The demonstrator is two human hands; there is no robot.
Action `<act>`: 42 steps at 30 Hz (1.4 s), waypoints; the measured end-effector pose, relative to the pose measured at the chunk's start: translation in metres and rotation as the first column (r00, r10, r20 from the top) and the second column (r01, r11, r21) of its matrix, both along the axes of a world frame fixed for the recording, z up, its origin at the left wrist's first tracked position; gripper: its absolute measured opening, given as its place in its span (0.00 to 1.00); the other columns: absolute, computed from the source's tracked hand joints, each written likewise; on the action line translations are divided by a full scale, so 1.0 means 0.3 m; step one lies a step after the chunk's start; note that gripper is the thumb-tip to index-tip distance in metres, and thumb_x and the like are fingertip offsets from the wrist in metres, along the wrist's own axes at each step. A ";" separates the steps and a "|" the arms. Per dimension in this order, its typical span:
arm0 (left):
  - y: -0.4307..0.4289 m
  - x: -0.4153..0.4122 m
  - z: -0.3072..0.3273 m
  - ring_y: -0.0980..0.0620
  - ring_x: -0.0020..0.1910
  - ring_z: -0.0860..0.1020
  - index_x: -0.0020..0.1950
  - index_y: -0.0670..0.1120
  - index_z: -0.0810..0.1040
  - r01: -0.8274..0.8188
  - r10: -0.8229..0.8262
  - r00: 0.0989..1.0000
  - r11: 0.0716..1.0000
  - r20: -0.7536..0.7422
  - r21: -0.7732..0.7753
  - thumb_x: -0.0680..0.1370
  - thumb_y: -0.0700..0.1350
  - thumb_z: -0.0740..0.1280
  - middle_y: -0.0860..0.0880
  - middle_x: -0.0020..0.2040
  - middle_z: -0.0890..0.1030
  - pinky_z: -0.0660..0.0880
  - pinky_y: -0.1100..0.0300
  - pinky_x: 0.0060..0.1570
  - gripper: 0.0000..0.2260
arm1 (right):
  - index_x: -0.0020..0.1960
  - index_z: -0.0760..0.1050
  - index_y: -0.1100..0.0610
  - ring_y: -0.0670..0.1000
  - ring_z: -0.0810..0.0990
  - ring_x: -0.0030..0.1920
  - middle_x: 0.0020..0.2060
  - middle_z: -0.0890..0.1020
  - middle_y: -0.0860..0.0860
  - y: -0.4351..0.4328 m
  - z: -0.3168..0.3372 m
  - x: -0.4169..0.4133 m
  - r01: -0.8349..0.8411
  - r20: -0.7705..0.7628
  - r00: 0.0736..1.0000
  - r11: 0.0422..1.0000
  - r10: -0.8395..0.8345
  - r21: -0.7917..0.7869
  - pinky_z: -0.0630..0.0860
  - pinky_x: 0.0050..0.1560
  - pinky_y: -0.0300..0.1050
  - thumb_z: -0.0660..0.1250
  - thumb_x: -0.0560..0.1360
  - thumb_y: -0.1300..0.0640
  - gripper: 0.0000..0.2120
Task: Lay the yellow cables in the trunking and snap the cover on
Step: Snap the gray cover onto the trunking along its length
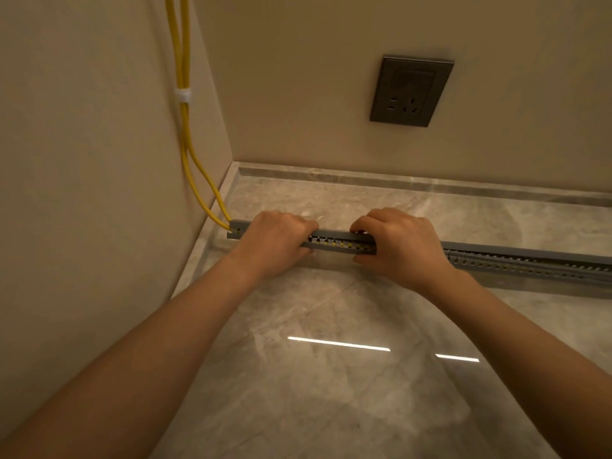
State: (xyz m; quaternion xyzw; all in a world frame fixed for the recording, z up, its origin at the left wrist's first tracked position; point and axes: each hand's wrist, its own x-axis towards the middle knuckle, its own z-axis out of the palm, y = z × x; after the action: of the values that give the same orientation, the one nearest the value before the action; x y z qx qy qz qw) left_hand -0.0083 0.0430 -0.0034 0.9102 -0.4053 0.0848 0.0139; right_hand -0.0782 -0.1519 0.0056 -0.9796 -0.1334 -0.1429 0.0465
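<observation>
Two hands on one long run of grey trunking (pixel 341 241), which lies on the polished stone floor (pixel 331 376) near the corner, its left end almost at the left wall (pixel 82 160) and its length running off to the right past the frame edge.

Trunking: thin slotted plastic by the look of it, so I'd expect it light, stiff along its length, side walls springy. It sits loose on a glossy floor, so it will likely skate if pushed sideways. Best pushed straight down.

Cover (pixel 334 234): a flat grey strip on top between the hands, looks seated there; right of the right hand the strip appears to ride a little proud of the slotted wall, so probably not clipped there yet. Likely bendy and snaps in a bit at a time. Take it from above, thumb on the near wall.

Yellow cables (pixel 183 134): two, coming down the left wall, held together by a white tie (pixel 183 94), curving into the left end. Yellow shows through the side slots, so they're in the channel. Soft, springy at the bend; may lift the cover at that end.

Left hand (pixel 276 241): curled over the top near the left end, pressing down, fingers closed on trunking and cover.

Right hand (pixel 400 243): curled likewise, fingertips on top, thumb on the near side, pinching the two together.
</observation>
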 end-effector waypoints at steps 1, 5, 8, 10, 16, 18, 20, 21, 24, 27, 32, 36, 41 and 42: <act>0.001 0.001 -0.002 0.47 0.49 0.78 0.57 0.49 0.75 0.001 -0.001 1.000 1.000 -0.003 -0.001 0.77 0.52 0.62 0.50 0.52 0.81 0.71 0.55 0.43 0.12 | 0.52 0.77 0.53 0.53 0.77 0.45 0.44 0.81 0.50 -0.006 -0.001 -0.004 0.008 0.002 1.000 1.000 -0.008 -0.002 0.66 0.33 0.42 0.72 0.68 0.52 0.14; 0.005 0.003 -0.008 0.47 0.48 0.78 0.57 0.49 0.75 0.013 -0.014 1.000 1.000 -0.008 -0.026 0.76 0.51 0.63 0.50 0.50 0.82 0.70 0.57 0.41 0.12 | 0.50 0.79 0.57 0.57 0.78 0.42 0.41 0.82 0.54 -0.005 0.002 -0.002 -0.012 -0.005 1.000 1.000 0.012 -0.028 0.66 0.33 0.44 0.74 0.67 0.53 0.14; 0.010 0.002 -0.008 0.47 0.48 0.78 0.57 0.49 0.75 0.016 -0.017 1.000 0.999 -0.020 -0.035 0.76 0.52 0.63 0.50 0.50 0.82 0.70 0.56 0.41 0.12 | 0.49 0.80 0.57 0.58 0.79 0.41 0.40 0.83 0.54 0.000 0.014 0.007 -0.035 -0.017 0.999 0.999 0.034 -0.038 0.66 0.34 0.44 0.74 0.67 0.54 0.13; 0.010 0.003 -0.007 0.47 0.48 0.78 0.57 0.49 0.75 0.010 -0.010 0.999 1.000 -0.038 -0.024 0.77 0.52 0.63 0.50 0.51 0.81 0.70 0.56 0.42 0.12 | 0.51 0.80 0.57 0.58 0.79 0.42 0.41 0.82 0.54 0.000 0.018 0.012 -0.045 -0.033 0.999 0.998 0.043 -0.044 0.65 0.35 0.43 0.73 0.68 0.53 0.13; 0.010 -0.007 -0.004 0.47 0.49 0.78 0.56 0.48 0.75 0.000 0.002 0.996 1.000 -0.093 0.022 0.78 0.51 0.61 0.49 0.51 0.81 0.74 0.52 0.47 0.11 | 0.53 0.78 0.55 0.56 0.78 0.44 0.44 0.82 0.52 -0.009 0.010 0.019 -0.074 -0.101 0.992 0.996 0.069 -0.048 0.68 0.38 0.44 0.66 0.73 0.50 0.12; 0.009 -0.015 -0.001 0.47 0.49 0.78 0.56 0.48 0.75 -0.010 0.012 0.995 1.000 -0.097 0.020 0.78 0.51 0.61 0.49 0.51 0.81 0.74 0.52 0.47 0.11 | 0.53 0.78 0.55 0.55 0.78 0.45 0.44 0.82 0.51 -0.011 0.005 0.018 -0.092 -0.093 0.992 0.994 0.087 -0.056 0.67 0.37 0.44 0.65 0.73 0.50 0.12; 0.004 -0.022 0.002 0.47 0.49 0.78 0.56 0.48 0.75 -0.039 0.040 0.996 0.999 -0.081 0.018 0.77 0.50 0.60 0.49 0.51 0.81 0.73 0.54 0.44 0.10 | 0.53 0.78 0.55 0.55 0.78 0.45 0.45 0.81 0.52 -0.014 0.002 0.014 -0.106 -0.067 0.992 0.993 0.103 -0.047 0.67 0.36 0.44 0.65 0.73 0.50 0.12; -0.001 -0.026 0.004 0.47 0.48 0.78 0.55 0.48 0.75 -0.056 0.058 0.996 0.998 -0.061 0.022 0.77 0.49 0.60 0.49 0.50 0.80 0.71 0.55 0.41 0.10 | 0.53 0.78 0.55 0.55 0.78 0.46 0.45 0.81 0.52 -0.014 0.002 0.011 -0.111 -0.051 0.993 0.993 0.109 -0.041 0.67 0.36 0.45 0.65 0.73 0.51 0.12; -0.048 -0.054 0.006 0.46 0.49 0.77 0.55 0.47 0.74 -0.075 0.075 0.997 0.997 -0.018 0.020 0.75 0.43 0.61 0.48 0.50 0.79 0.69 0.55 0.39 0.10 | 0.50 0.79 0.58 0.57 0.78 0.44 0.42 0.82 0.54 -0.011 0.006 -0.001 -0.119 0.001 0.993 0.992 0.120 -0.047 0.70 0.34 0.47 0.68 0.72 0.53 0.11; -0.112 -0.084 -0.004 0.46 0.51 0.75 0.56 0.46 0.73 -0.085 0.085 0.996 0.996 -0.041 0.003 0.76 0.41 0.61 0.47 0.51 0.78 0.70 0.54 0.41 0.10 | 0.42 0.80 0.62 0.59 0.79 0.36 0.34 0.82 0.57 -0.011 0.007 -0.020 -0.128 0.087 0.988 0.992 0.129 -0.011 0.72 0.27 0.47 0.73 0.67 0.58 0.08; -0.130 -0.091 -0.023 0.46 0.54 0.72 0.58 0.44 0.70 -0.050 0.052 0.998 0.994 -0.022 0.099 0.79 0.42 0.58 0.44 0.55 0.74 0.65 0.55 0.49 0.09 | 0.43 0.81 0.59 0.57 0.79 0.34 0.33 0.82 0.55 -0.026 -0.006 -0.043 -0.155 0.115 0.982 0.987 0.150 0.037 0.73 0.26 0.45 0.74 0.64 0.58 0.09; -0.120 -0.109 -0.014 0.46 0.54 0.70 0.58 0.44 0.68 -0.068 0.074 0.996 0.990 -0.045 0.126 0.80 0.42 0.56 0.45 0.55 0.72 0.62 0.55 0.52 0.08 | 0.47 0.80 0.58 0.58 0.79 0.38 0.38 0.82 0.54 -0.063 -0.024 -0.060 -0.116 0.071 0.991 0.993 0.116 -0.004 0.67 0.29 0.43 0.72 0.66 0.59 0.10; -0.106 -0.131 -0.006 0.47 0.52 0.70 0.55 0.44 0.68 -0.078 0.089 0.992 0.990 -0.091 0.120 0.80 0.40 0.56 0.46 0.53 0.72 0.61 0.55 0.53 0.05 | 0.48 0.77 0.58 0.58 0.77 0.40 0.39 0.80 0.55 -0.073 -0.035 -0.063 -0.040 0.008 0.999 0.999 0.040 -0.004 0.62 0.31 0.43 0.67 0.69 0.59 0.08; -0.104 -0.132 -0.007 0.47 0.52 0.70 0.55 0.44 0.68 -0.076 0.088 0.992 0.990 -0.091 0.120 0.79 0.39 0.56 0.46 0.53 0.72 0.61 0.55 0.53 0.05 | 0.48 0.77 0.57 0.58 0.77 0.40 0.39 0.80 0.54 -0.067 -0.034 -0.061 -0.032 -0.007 0.999 0.999 0.032 -0.007 0.62 0.31 0.44 0.66 0.69 0.59 0.07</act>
State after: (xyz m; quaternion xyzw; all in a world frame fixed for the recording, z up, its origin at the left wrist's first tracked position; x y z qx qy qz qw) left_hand -0.0478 0.0118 -0.0057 0.9283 -0.3706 0.0176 -0.0233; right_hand -0.0964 -0.1719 -0.0046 -0.9780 -0.1493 -0.1385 0.0459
